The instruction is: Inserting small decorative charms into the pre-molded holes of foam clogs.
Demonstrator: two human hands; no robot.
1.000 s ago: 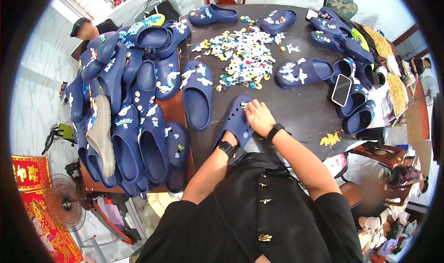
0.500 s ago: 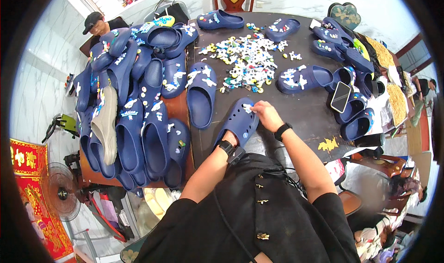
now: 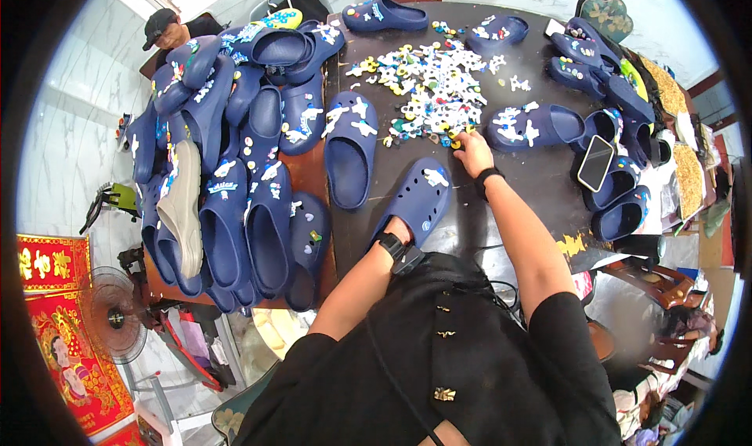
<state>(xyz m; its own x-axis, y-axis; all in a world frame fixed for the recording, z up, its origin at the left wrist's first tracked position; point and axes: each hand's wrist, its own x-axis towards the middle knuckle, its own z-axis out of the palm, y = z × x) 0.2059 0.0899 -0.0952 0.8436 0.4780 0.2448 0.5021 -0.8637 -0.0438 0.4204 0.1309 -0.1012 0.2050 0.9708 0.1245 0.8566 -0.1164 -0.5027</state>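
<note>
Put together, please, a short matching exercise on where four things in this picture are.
1. left hand
2. right hand
3. phone
4. grey clog

A. right of both hands
B. on the clog heap at left
C. mostly hidden in a navy clog
D. at the charm pile's near edge

Pairs: 1-C; 2-D; 3-A; 4-B

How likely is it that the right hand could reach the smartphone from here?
Probably yes: the smartphone lies uncovered atop navy clogs, and mostly bare tabletop separates it from the right hand at the charm pile.
</note>
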